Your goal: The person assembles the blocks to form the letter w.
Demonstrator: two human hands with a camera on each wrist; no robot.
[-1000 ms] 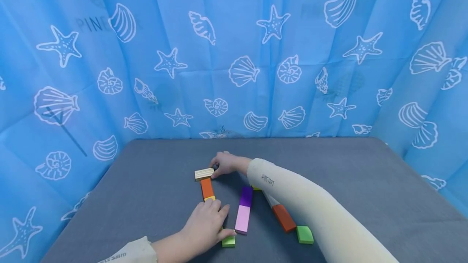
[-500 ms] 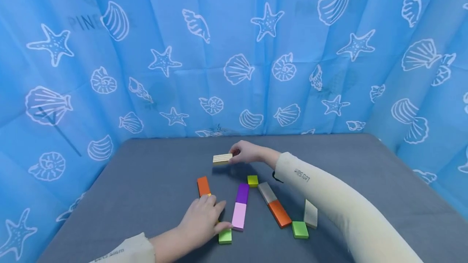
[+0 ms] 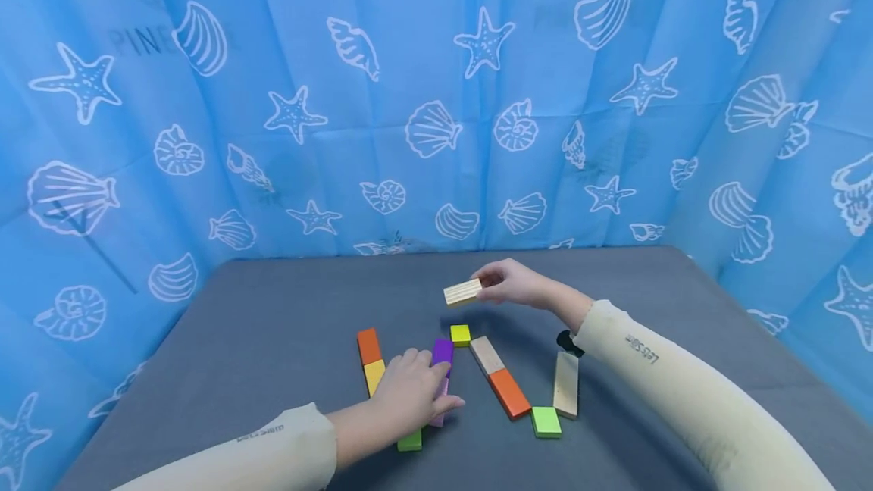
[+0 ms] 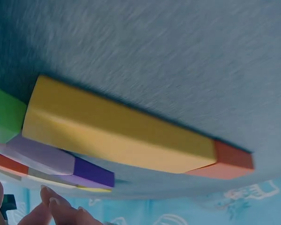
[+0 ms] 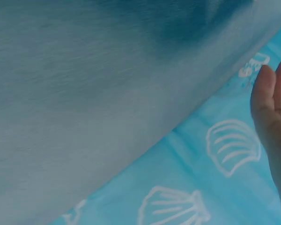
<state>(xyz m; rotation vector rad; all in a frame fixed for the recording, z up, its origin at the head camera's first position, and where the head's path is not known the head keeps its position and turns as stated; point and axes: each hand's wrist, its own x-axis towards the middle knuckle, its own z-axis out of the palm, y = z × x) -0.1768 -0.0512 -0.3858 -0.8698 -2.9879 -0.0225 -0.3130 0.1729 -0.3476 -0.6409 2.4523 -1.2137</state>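
My right hand (image 3: 511, 283) pinches a pale wooden block (image 3: 462, 292) by its right end, above the far part of the table. Only that hand's fingers show at the right wrist view's edge; the block is out of that view. My left hand (image 3: 412, 381) has its fingers spread loosely over the purple block (image 3: 442, 354) and pink block (image 3: 439, 408), partly covering them. Left of it, a yellow block (image 4: 117, 126) lies end to end with an orange block (image 4: 234, 161) and a green block (image 4: 4, 112).
A small yellow block (image 3: 460, 336), a greyish wooden block (image 3: 486, 354), a red-orange block (image 3: 510, 392), a light green block (image 3: 546, 422) and an upright-lying wooden block (image 3: 566, 385) form a zigzag on the grey table (image 3: 286, 339). A blue shell-print curtain (image 3: 409, 97) hangs behind.
My right hand has lifted the pale wooden block off the far end of the orange one and carried it right. My left hand has shifted right, from the yellow block towards the purple and pink blocks.
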